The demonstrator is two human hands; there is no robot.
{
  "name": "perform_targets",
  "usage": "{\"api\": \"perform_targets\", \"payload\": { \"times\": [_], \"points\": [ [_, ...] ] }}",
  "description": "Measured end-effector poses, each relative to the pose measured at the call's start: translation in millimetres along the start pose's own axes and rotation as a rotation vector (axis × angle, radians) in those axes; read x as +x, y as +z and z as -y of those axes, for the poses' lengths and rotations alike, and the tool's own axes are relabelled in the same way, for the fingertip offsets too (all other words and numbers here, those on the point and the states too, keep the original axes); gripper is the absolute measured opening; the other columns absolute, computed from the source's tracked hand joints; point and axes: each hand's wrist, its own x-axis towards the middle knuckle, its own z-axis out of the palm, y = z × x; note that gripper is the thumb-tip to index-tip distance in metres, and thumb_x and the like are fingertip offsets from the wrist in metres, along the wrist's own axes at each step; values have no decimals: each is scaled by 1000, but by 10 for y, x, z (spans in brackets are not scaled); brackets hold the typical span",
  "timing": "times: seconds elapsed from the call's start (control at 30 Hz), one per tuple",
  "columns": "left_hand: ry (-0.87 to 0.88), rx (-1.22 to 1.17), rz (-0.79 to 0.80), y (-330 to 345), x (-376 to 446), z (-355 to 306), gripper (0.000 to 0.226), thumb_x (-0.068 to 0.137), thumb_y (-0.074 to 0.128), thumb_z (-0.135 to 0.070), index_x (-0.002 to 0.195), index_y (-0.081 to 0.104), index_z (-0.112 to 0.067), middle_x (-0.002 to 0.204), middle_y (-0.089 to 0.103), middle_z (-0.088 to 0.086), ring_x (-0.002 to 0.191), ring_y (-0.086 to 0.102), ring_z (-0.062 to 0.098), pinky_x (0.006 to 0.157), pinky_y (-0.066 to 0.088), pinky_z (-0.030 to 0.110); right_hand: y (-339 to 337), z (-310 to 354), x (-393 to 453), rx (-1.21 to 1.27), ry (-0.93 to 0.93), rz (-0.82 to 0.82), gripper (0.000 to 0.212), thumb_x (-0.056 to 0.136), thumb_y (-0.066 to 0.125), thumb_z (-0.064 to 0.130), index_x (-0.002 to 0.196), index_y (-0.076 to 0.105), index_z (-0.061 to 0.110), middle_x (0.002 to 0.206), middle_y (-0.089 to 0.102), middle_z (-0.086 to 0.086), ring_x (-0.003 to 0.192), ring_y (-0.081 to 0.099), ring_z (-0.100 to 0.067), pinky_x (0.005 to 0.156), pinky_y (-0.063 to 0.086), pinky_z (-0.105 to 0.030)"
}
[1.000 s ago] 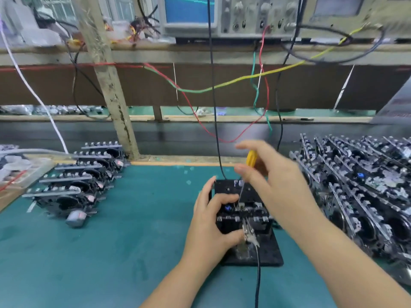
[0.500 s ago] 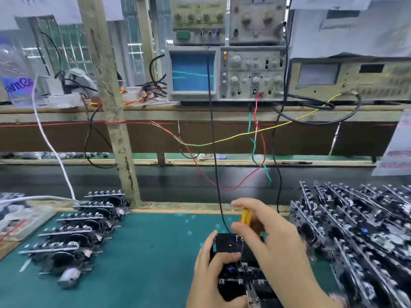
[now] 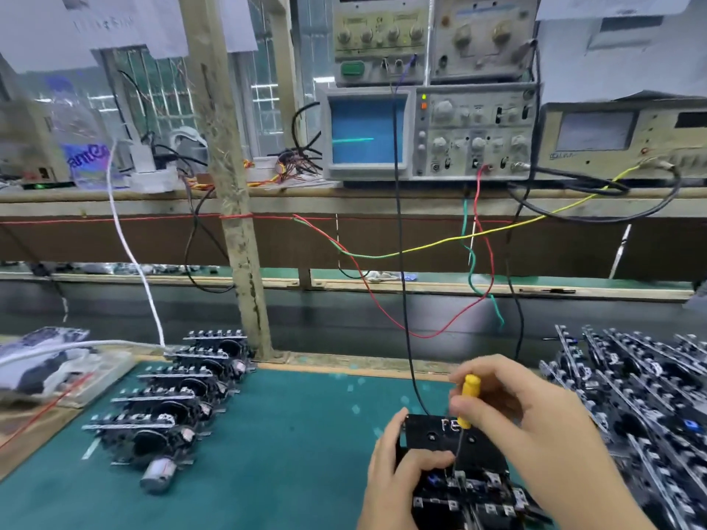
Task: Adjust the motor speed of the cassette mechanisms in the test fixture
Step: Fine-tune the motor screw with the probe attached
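Left of the left hand's fingers (image 3: 415, 466) bare green mat (image 3: 290, 445) lies open; stacked mechanisms (image 3: 642, 407) crowd just right of the right hand's fingers (image 3: 482, 405)

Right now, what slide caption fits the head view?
Right hand turns a yellow screwdriver in the fixture, left hand steadying it, oscilloscope above.

Green mat (image 3: 298, 434) covers the bench, wooden edging showing at nine o'clock. At nine to ten o'clock, a row of cassette mechanisms (image 3: 172, 399) stands stacked front to back, a loose motor (image 3: 158, 478) lying at its near end. At three o'clock sits a dense pile of mechanisms (image 3: 642, 407). At six o'clock, the black test fixture (image 3: 443, 441) rests on the mat. Far left, a clear tray (image 3: 95, 380) sits on the wood.
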Motion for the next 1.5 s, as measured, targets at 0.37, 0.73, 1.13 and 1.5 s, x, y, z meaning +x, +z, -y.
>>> {"api": "perform_targets", "payload": {
  "times": [0.37,0.73,1.13,1.5],
  "points": [
    [83,193,-198,66,-46,-44,28,87,68,-26,113,74,-19,134,46,-30,130,40,-13,95,33,2,81,-73,53,-85,-164,-64,24,97,58,36,113,62,53,108,68,26,100,62,6,84,42,-2],
    [190,332,-410,181,111,52,3,69,73,-41,70,74,-38,125,58,-41,123,48,-14,96,36,1,20,-134,20,-96,-50,-60,48,70,70,77,99,70,40,73,74,16,62,70,0,67,55,-13],
    [-77,-59,-135,-72,114,203,77,78,76,-55,146,41,-45,124,36,-50,134,31,-22,100,33,-1,4,-104,10,112,-34,47,33,88,62,30,115,68,49,102,77,13,92,75,-7,86,55,-24],
    [-45,55,-160,-10,175,10,65,88,68,-39,148,47,-25,140,45,-21,139,40,-1,108,35,10,132,-4,-9,-273,-269,-225,14,88,74,34,89,65,44,75,61,13,66,59,-1,66,43,-5]
  ]
}}
